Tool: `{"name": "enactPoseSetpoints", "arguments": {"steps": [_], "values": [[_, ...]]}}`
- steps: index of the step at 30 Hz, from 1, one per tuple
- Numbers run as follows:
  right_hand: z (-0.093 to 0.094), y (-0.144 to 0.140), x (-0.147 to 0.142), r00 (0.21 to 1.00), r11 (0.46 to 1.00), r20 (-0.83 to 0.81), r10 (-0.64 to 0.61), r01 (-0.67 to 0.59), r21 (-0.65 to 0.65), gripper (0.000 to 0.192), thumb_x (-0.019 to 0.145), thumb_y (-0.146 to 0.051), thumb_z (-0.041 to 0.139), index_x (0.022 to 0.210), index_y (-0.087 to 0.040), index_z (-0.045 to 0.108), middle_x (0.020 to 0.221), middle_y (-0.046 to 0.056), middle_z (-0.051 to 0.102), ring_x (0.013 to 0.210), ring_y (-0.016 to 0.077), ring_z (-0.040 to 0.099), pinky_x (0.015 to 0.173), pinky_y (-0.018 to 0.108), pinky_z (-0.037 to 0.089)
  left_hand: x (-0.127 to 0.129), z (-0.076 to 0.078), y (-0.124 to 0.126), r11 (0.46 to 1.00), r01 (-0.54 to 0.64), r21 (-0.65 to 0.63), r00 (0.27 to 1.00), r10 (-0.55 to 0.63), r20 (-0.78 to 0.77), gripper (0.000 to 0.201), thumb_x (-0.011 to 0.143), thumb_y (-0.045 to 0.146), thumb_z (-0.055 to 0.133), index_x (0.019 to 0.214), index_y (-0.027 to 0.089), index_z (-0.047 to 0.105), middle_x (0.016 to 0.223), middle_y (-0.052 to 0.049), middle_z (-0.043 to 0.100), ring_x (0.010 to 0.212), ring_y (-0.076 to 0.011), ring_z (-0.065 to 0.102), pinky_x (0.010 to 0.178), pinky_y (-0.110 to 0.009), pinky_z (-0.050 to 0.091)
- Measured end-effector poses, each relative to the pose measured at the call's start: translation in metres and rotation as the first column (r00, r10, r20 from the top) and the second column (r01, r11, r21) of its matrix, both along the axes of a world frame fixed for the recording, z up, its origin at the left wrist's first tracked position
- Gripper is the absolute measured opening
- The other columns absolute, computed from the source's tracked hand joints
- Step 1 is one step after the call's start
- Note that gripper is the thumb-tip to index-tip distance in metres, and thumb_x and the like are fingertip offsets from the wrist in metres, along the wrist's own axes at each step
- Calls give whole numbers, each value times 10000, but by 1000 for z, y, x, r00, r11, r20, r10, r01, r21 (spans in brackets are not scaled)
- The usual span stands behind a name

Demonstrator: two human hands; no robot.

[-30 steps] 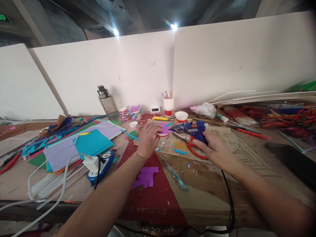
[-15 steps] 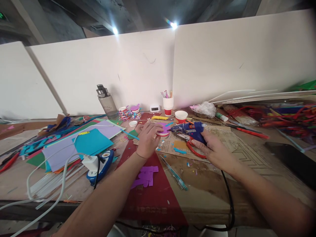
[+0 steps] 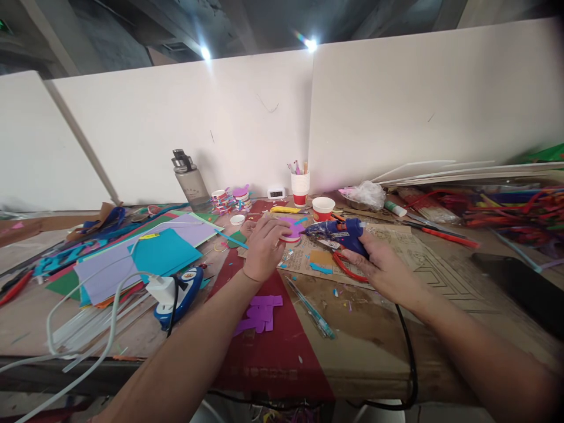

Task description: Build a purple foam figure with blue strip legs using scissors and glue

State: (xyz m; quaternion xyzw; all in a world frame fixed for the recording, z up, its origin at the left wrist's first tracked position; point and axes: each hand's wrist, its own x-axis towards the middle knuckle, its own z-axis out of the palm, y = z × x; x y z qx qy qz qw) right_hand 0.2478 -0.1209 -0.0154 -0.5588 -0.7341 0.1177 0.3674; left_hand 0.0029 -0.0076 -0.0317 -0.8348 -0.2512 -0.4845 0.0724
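My left hand (image 3: 265, 247) is closed on a small round paper-cup piece (image 3: 291, 230) with a purple top, a red-and-white side and a blue strip sticking up. In my right hand (image 3: 374, 258) is a dark blue hot glue gun (image 3: 346, 232). Its nozzle points left and sits at the edge of the purple top; whether it touches I cannot tell. Below the gun lie red-handled scissors (image 3: 350, 270). Purple paper cutouts (image 3: 259, 314) rest on the red strip nearer to me, beside a teal pen (image 3: 319, 320).
A red paper cup (image 3: 323, 208), a cup of pens (image 3: 301, 188) and a small clock (image 3: 276, 193) stand at the back. Decorated cup pieces (image 3: 241, 198) are stacked near a bottle (image 3: 190, 182). Coloured paper (image 3: 165, 255) and a power strip (image 3: 187, 291) lie left; a phone (image 3: 520, 288) right.
Almost nothing differs. Both hands keep their hold, and the glue gun's nozzle stays by the cup piece's edge.
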Motion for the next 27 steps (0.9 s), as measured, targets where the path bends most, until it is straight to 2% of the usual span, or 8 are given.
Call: {"name": "enactPoseSetpoints", "arguments": {"steps": [7, 15, 22, 25, 27], "values": [[0, 0, 1, 999, 999, -14, 34, -34, -8, 360, 953, -439, 455, 1247, -244, 525, 1127, 75, 688, 968, 262, 642, 781, 364, 519, 0, 1, -1, 997, -18, 72, 1000, 18, -9, 283, 723, -34, 545, 837, 216, 616, 957, -23, 723, 940, -197, 609, 863, -378, 483], [0, 2, 5, 1000, 1000, -17, 8, -8, -1, 286, 937, -470, 473, 1069, -248, 593, 898, 47, 688, 769, 231, 606, 676, 332, 490, 0, 1, -1, 998, -43, 46, 999, 44, -19, 282, 717, -33, 549, 829, 215, 622, 958, -23, 726, 945, -200, 610, 867, -381, 482], [8, 0, 6, 998, 997, -29, 53, -55, -62, 256, 919, -452, 498, 986, -229, 603, 900, 39, 678, 790, 217, 591, 692, 314, 468, 1, 4, -2, 998, -35, 59, 999, 33, 32, 249, 734, -14, 576, 827, 211, 625, 937, -21, 726, 942, -197, 622, 871, -370, 483], [13, 2, 11, 994, 996, -104, -23, 15, -83, 234, 870, -446, 557, 924, -221, 591, 866, 36, 665, 769, 205, 579, 678, 304, 459, 2, 6, -3, 999, -48, -9, 996, 49, 79, 210, 755, 24, 605, 842, 213, 628, 937, -19, 727, 958, -197, 634, 884, -371, 474], [16, 5, 21, 972, 992, -214, -99, 80, -99, 240, 844, -446, 572, 917, -217, 565, 789, 19, 634, 703, 180, 559, 627, 285, 443, 3, 7, -3, 993, -86, -85, 987, 96, 131, 184, 760, 64, 645, 867, 214, 636, 943, -20, 728, 954, -200, 645, 896, -378, 459]]}}
